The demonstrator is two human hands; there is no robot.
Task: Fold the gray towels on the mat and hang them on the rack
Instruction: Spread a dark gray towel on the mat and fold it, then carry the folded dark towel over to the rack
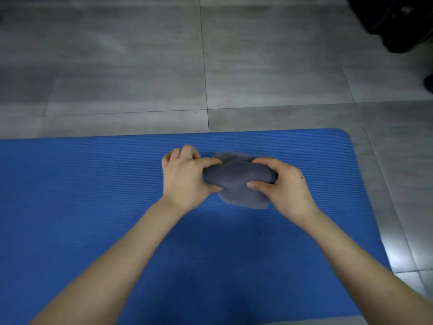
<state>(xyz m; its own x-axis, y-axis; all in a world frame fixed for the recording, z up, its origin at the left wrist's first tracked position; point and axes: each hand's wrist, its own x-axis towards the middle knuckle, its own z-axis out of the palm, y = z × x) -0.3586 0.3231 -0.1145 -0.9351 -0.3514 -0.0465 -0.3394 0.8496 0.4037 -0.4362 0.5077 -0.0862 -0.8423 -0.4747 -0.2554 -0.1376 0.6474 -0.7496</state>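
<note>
I look down at a small gray cloth towel (236, 177) bunched on the ribbed blue foam mat (93, 184). My left hand (185, 179) and right hand (283, 184) each pinch one end of it. I judge the folding half done; no rack is visible, so hanging remains.

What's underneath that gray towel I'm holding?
The bunched gray cloth towel lies over the blue ribbed foam mat, gripped at its ends by the left hand and right hand. The patch of mat directly beneath it is covered, so anything there cannot be seen.
</note>
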